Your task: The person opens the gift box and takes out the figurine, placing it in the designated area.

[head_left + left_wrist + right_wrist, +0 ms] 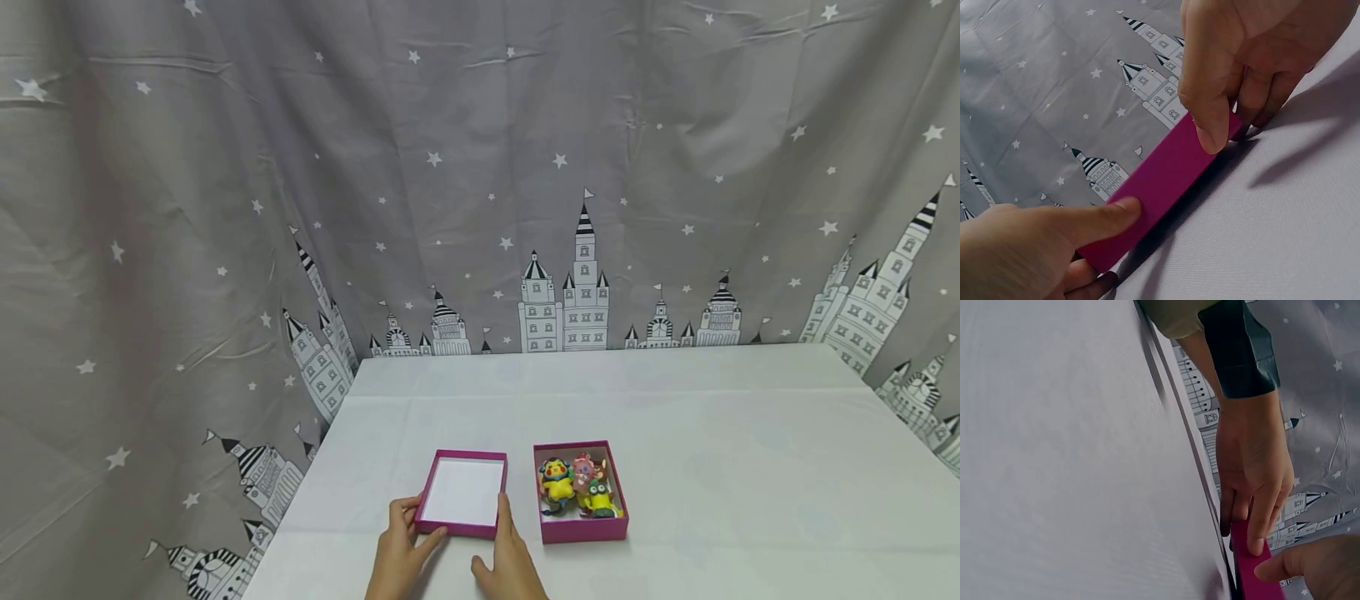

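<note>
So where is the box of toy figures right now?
In the head view, the box of toy figures sits on the white table, to the right of the magenta lid and near the right hand.

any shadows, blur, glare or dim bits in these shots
Left wrist: a dark shadow runs along the lower edge of the shallow pink box, with softer ones across the white cloth; right wrist: dim overall, a dark streak near the top; head: fairly even light, no strong glare, though the figurines are too small for fine detail.
</note>
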Available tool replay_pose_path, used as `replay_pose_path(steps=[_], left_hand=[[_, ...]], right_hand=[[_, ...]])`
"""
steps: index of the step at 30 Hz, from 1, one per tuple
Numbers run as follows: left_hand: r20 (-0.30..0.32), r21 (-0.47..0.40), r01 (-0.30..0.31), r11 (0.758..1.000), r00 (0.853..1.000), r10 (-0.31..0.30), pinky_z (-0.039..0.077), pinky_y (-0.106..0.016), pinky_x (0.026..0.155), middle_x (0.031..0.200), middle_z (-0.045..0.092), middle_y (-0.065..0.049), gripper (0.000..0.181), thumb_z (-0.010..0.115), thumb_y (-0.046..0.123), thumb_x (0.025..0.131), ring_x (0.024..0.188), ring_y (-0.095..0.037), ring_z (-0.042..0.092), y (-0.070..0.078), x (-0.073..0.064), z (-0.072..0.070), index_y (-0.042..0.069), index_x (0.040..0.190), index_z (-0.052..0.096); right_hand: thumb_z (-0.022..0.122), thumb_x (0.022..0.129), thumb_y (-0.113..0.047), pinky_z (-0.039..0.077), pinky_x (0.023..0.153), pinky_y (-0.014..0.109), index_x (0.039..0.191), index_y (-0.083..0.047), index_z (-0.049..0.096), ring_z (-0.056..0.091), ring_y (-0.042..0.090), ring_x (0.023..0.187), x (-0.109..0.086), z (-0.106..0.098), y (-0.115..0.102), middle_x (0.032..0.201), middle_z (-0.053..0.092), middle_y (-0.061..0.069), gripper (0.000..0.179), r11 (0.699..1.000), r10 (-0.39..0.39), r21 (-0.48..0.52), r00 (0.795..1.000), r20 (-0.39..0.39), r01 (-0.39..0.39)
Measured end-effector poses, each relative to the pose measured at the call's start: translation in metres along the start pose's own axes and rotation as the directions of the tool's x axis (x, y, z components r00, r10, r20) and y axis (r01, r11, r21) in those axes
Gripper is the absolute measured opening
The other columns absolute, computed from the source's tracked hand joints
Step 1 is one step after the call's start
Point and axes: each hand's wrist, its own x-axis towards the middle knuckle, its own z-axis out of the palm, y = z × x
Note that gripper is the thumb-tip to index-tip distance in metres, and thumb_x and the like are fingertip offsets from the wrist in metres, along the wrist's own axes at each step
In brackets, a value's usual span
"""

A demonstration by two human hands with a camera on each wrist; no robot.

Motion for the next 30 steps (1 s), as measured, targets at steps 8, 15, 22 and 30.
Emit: replay_pose_path(steps=[8, 15, 22, 30], left_hand=[[-0.001, 0.203, -0.018, 0.979, 1.0, 0.018, 0.045, -0.045, 0.089, 0.116, 0.057, -0.028, 0.056, 0.079, 0.007, 0.069, 0.104, -0.038, 0.057, 0.0027, -0.0023, 0.0001, -0.003, 0.108, 0.04], [0.003, 0.276, 0.013, 0.961, 1.0, -0.014, 0.047, -0.047, 0.086, 0.11, 0.06, -0.026, 0.056, 0.08, 0.008, 0.067, 0.099, -0.037, 0.06, 0.0066, -0.0033, -0.0002, -0.002, 0.107, 0.042], [-0.005, 0.307, 0.028, 0.951, 1.0, -0.027, 0.048, -0.045, 0.085, 0.108, 0.062, -0.026, 0.056, 0.082, 0.009, 0.066, 0.099, -0.037, 0.06, 0.0053, -0.0025, 0.0004, 0.0, 0.104, 0.043], [-0.024, 0.313, 0.012, 0.95, 1.0, -0.005, 0.048, -0.043, 0.086, 0.112, 0.062, -0.022, 0.055, 0.083, 0.009, 0.063, 0.101, -0.034, 0.06, 0.0015, -0.0016, 0.0012, 0.002, 0.102, 0.044]], right_hand=[[0.073, 0.072, -0.009, 0.027, 0.101, 0.058, 0.14, 0.011, 0.014, 0.032, 0.049, 0.124, 0.0009, 0.0012, 0.0014, 0.14, 0.025, 0.036, 0.092, 0.997, 0.073, 0.023, 0.995, 0.073, -0.075], [0.071, 0.071, -0.008, 0.015, 0.105, 0.059, 0.139, 0.015, 0.014, 0.02, 0.052, 0.128, 0.0003, -0.0026, 0.0032, 0.142, 0.019, 0.036, 0.092, 0.999, 0.034, -0.009, 0.993, 0.112, -0.034], [0.07, 0.071, -0.009, 0.015, 0.105, 0.06, 0.138, 0.017, 0.014, 0.02, 0.05, 0.129, 0.001, -0.0036, 0.005, 0.142, 0.018, 0.037, 0.092, 1.0, 0.011, -0.018, 0.993, 0.121, -0.009], [0.07, 0.07, -0.008, 0.014, 0.105, 0.059, 0.137, 0.018, 0.014, 0.021, 0.048, 0.13, 0.0018, -0.0032, 0.0092, 0.142, 0.018, 0.037, 0.091, 1.0, -0.016, -0.02, 0.993, 0.117, 0.018]])
